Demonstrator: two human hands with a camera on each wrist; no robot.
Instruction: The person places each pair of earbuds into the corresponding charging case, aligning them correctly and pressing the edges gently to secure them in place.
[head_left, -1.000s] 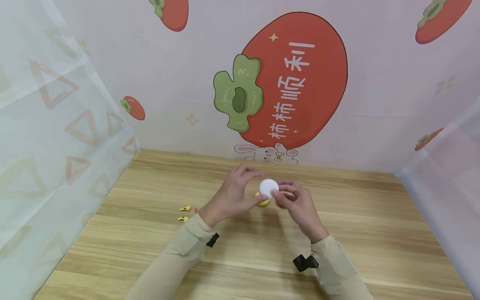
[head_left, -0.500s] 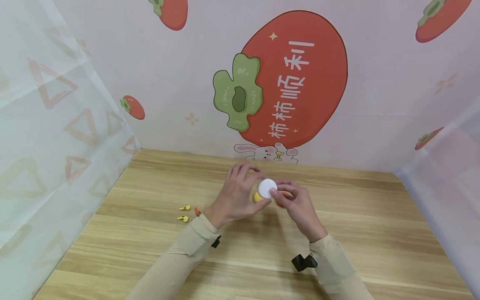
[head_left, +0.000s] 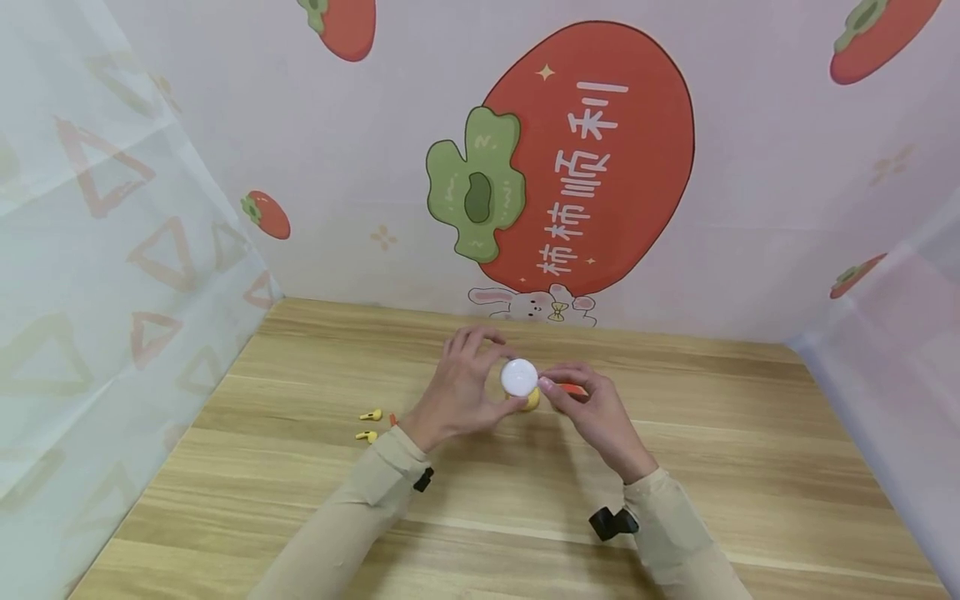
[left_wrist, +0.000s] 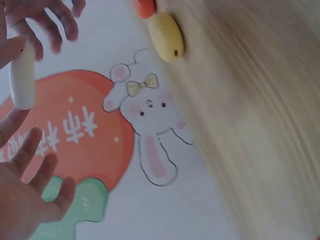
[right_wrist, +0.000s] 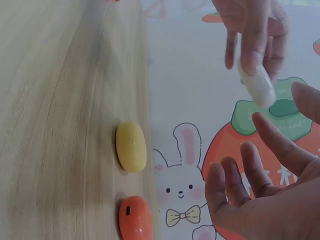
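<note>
A small white, rounded earbud charging case (head_left: pixel 519 377) is held up above the tabletop, pinched between the thumb and index finger of my left hand (head_left: pixel 461 383). Its slim side shows in the left wrist view, where my left hand's other fingers are spread below it. My right hand (head_left: pixel 600 412) is just to its right, thumb and fingertips near the edge; in the right wrist view these fingers are spread and grip nothing. Behind them on the table are a yellow case (right_wrist: pixel 131 146) and an orange case (right_wrist: pixel 135 218), both partly covered by the hands in the head view.
Left of my left forearm lie two yellow earbuds (head_left: pixel 371 415) and an orange earbud (head_left: pixel 393 420), the latter partly hidden by the wrist. The wooden table (head_left: pixel 712 467) meets a printed backdrop (head_left: pixel 337 258) at the back, with cloth walls at both sides.
The white case has passed from my right hand's grip to my left hand and shifted left. My right fingers have come off it, and more of the yellow case's right side shows.
</note>
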